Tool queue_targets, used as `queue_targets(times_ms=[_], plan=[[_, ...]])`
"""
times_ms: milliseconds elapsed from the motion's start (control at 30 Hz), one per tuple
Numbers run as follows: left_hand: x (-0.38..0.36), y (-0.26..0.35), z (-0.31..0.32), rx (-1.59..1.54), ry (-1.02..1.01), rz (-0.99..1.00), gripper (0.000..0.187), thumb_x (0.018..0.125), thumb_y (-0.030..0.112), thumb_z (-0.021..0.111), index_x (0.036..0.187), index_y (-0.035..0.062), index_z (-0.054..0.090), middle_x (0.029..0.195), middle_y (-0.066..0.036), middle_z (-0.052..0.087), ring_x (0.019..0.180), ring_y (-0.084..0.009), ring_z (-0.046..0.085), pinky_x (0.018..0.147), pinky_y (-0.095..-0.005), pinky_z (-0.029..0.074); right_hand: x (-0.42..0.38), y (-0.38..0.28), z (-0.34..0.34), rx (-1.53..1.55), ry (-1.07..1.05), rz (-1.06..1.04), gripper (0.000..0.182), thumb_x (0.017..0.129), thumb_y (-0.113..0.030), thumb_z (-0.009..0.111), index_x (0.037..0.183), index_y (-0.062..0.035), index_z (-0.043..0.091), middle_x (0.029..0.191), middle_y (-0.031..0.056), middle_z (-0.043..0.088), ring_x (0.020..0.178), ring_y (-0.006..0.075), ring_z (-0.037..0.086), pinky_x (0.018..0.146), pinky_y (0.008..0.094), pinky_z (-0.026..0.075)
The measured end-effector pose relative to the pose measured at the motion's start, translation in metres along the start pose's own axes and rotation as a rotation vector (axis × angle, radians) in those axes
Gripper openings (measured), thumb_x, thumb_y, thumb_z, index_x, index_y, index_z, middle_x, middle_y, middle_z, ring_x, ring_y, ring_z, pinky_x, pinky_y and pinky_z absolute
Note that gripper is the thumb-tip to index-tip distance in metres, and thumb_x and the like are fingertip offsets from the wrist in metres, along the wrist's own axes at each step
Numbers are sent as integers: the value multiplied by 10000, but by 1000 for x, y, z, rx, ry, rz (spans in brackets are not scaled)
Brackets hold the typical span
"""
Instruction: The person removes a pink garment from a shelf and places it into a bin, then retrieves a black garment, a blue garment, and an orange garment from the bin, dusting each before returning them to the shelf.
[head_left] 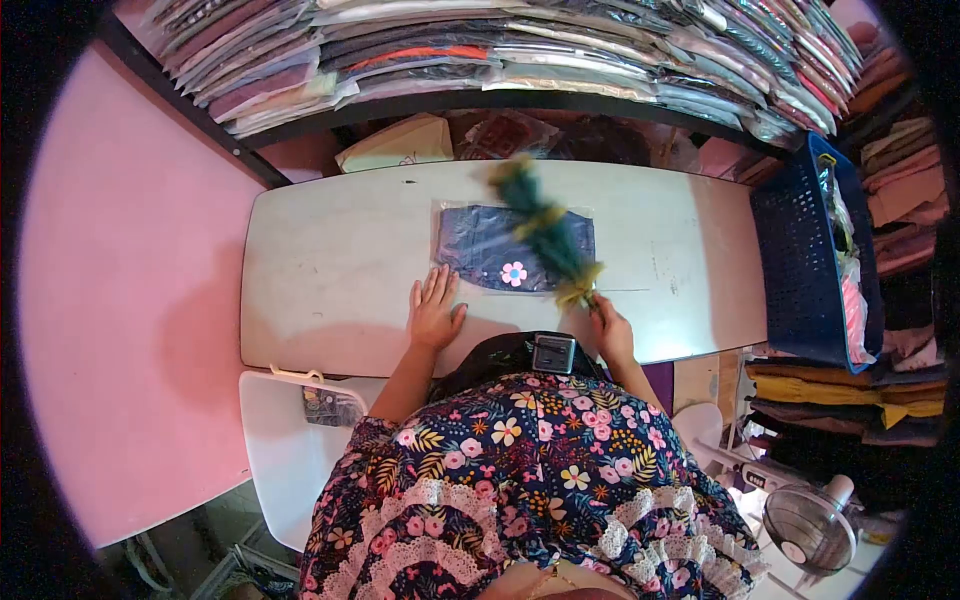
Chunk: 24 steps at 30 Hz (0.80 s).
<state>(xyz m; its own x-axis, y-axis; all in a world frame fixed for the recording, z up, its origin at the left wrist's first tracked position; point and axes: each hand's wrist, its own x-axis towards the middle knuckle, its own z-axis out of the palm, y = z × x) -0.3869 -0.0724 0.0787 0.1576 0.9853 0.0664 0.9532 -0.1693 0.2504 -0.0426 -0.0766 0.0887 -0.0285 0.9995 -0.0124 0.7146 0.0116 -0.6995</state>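
A folded blue denim garment (pixel 470 245) in a clear plastic bag lies flat on the white table (pixel 340 240). It bears a pink flower with a blue centre near its lower edge. My left hand (pixel 435 308) lies flat with fingers stretched, fingertips at the bag's lower left corner. In my right hand (pixel 611 330), the fingers are wrapped round the handle end of a green and yellow duster (pixel 545 235). Its head is smeared by motion and slants up and left across the bag, hiding part of the garment.
Stacks of bagged clothes (pixel 420 55) fill the shelf behind the table. A blue basket (pixel 800 255) stands at the right end, near folded clothes (pixel 820 390). A white tub (pixel 270 440) with a bagged item is at the lower left. A fan (pixel 808 530) sits lower right.
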Motion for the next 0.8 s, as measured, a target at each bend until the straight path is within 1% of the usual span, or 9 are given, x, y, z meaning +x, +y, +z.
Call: queue_targets(times_ms=[67,167,267,333,400,467,567,667,800], plan=[[0,2,0,1,0,-8,603,859,317,516,1389,75,362,1479,-115,284,1380,-276,229,1102,-516,144,7,-5,-5,-3,10,40,359,880,-166,540,1237,-142,511,969,195,643,824,398,620,679,448,504],[1,0,2,-5,4,-4,606,857,319,523,1390,78,362,1481,-111,282,1381,-274,227,1103,-517,143,7,-6,-6,45,-77,-297,365,868,-183,563,1227,-141,515,938,193,644,766,395,623,654,454,507],[2,-1,6,12,-71,-53,611,855,323,530,1393,87,361,1486,-106,275,1384,-270,222,1105,-514,140,4,-22,-9,-193,-272,-293,385,865,-210,573,1243,-170,508,904,192,643,741,396,618,639,468,503],[0,-1,2,-30,20,-4,607,852,322,538,1387,87,372,1485,-105,278,1384,-267,223,1107,-513,138,8,-28,-1,-241,-268,-173,407,862,-229,578,1260,-193,497,889,191,640,754,396,616,641,474,498],[-1,1,0,-42,28,-11,602,849,315,545,1382,88,382,1483,-106,282,1384,-267,223,1106,-514,139,15,-25,7,-96,-93,-111,408,863,-216,576,1263,-190,499,908,192,641,756,397,616,643,467,501],[-6,15,7,-37,29,-24,602,844,310,551,1379,86,387,1481,-107,287,1383,-269,224,1105,-513,144,13,-9,3,-24,-88,-172,399,865,-208,574,1257,-185,505,930,192,643,768,397,617,651,464,503],[-6,10,15,-22,-1,-35,604,841,304,554,1377,83,388,1479,-108,291,1381,-267,229,1104,-510,147,5,5,13,-4,-275,-362,388,859,-212,581,1241,-206,513,939,188,644,740,392,621,627,461,506],[-7,13,10,-48,41,-29,596,840,296,552,1375,86,394,1473,-114,299,1376,-272,240,1101,-509,152,2,-6,8,-84,-215,-301,372,867,-205,562,1235,-213,508,929,184,644,721,389,621,610,462,504],[-7,17,7,-61,41,-24,601,829,283,553,1377,94,393,1468,-141,298,1373,-294,240,1096,-517,163,12,4,7,3,-8,-42,359,876,-174,532,1234,-184,505,940,198,641,783,399,620,646,465,499]])
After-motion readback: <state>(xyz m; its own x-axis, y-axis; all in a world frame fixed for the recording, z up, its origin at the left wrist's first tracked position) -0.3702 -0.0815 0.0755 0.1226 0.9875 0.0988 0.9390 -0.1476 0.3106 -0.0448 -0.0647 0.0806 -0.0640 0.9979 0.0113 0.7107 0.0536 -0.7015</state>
